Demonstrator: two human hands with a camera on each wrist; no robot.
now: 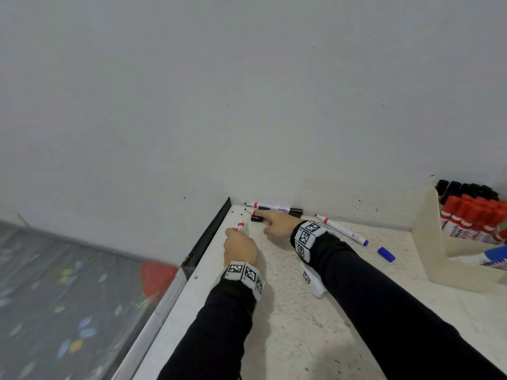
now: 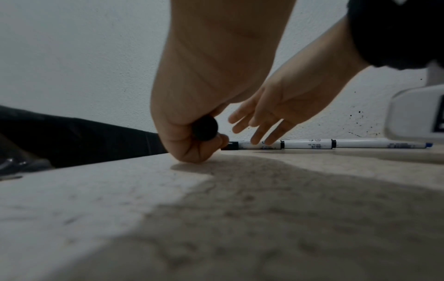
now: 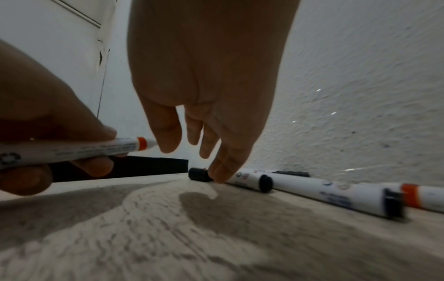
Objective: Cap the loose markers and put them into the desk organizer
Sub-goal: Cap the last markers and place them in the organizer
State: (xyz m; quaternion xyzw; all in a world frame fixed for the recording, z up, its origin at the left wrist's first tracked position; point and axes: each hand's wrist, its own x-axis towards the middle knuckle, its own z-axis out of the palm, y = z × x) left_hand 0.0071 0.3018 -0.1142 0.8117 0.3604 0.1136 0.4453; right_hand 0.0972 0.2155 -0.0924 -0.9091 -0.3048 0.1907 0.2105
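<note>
Left hand (image 1: 241, 248) grips an uncapped marker (image 1: 241, 226) in a closed fist, tip pointing away toward the wall; red collar below the black tip. In the left wrist view the marker's black rear end (image 2: 204, 131) shows at the curled fingers, and the knuckles rest on the table (image 1: 301, 325).

Right hand (image 1: 277, 223) is stretched forward with straight fingers, holding nothing. In the right wrist view its fingertips (image 3: 220, 174) press down at a loose black cap (image 3: 197, 174) and the marker lying just behind it. Whether the tips touch the cap itself or only the marker barrel cannot be told.

Against the wall lies a second uncapped marker (image 1: 270, 207), black cap piece at its right end. A third marker (image 1: 341, 230) with a blue end lies right of the right wrist, uncapped, tip toward the wall. A blue cap (image 1: 386, 253) lies alone near it, apart from it.

Desk organizer (image 1: 430, 242), cream, stands at the right edge of the table, well apart from both hands. It holds upright markers with red caps (image 1: 472, 209) and black caps (image 1: 466, 189) at the back; blue-capped ones (image 1: 496, 255) lie in the front compartment.

Both wrists wear white bands with black square codes (image 1: 308, 234); black sleeves (image 1: 384, 311). Patterned floor (image 1: 55, 297) left of the table, a red object (image 1: 157, 274) on it.
</note>
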